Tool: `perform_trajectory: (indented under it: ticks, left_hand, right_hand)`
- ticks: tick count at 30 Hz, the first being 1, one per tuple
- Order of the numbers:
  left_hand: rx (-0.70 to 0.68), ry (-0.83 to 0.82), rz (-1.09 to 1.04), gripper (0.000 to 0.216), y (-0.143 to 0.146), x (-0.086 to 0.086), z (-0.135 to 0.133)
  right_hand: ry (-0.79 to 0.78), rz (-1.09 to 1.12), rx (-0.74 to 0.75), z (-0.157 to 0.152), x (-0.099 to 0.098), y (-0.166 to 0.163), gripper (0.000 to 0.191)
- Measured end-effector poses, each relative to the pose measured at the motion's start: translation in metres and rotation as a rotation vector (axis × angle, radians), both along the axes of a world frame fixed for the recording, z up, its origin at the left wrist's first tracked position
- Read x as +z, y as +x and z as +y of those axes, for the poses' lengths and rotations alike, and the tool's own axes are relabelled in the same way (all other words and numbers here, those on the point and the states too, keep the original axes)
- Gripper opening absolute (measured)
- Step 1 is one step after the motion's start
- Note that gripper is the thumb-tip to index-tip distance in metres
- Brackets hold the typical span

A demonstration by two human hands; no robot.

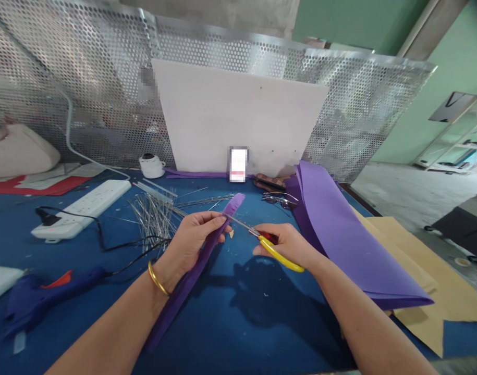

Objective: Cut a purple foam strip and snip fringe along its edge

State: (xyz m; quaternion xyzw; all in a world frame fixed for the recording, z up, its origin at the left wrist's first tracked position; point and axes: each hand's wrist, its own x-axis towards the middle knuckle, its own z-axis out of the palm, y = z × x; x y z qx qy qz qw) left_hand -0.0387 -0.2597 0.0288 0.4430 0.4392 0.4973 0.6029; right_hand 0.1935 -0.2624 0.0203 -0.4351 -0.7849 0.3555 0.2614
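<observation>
My left hand is closed around a long purple foam strip, pinching it near its rounded top end above the blue table. A gold bangle sits on that wrist. My right hand grips yellow-handled scissors. Their metal blades point left and meet the strip's edge just beside my left fingers. The strip's lower end trails down toward me under my left forearm.
A stack of purple foam sheets lies at right over tan paper. Thin metal wires, a white power strip, a blue glue gun and its black cord lie at left. A white board leans on perforated metal.
</observation>
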Motion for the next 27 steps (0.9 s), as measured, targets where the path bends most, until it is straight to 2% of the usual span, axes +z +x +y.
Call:
perform_trajectory:
  ticks: [7,12,27]
  left_hand:
    - [-0.022,0.031,0.036,0.016,0.0007,0.0035,-0.0026]
    - [-0.042,0.039,0.041,0.016,0.0008,0.0054,-0.0042]
    - [-0.033,0.007,0.004,0.013,0.0012,0.0021,-0.0004]
  right_hand:
    - [-0.166,0.154,0.103,0.0027,-0.0041,0.0017,0.045]
    - [-0.248,0.197,0.116,-0.0004,-0.0012,0.0008,0.051]
    - [-0.226,0.169,0.112,0.0011,-0.0023,0.0002,0.053]
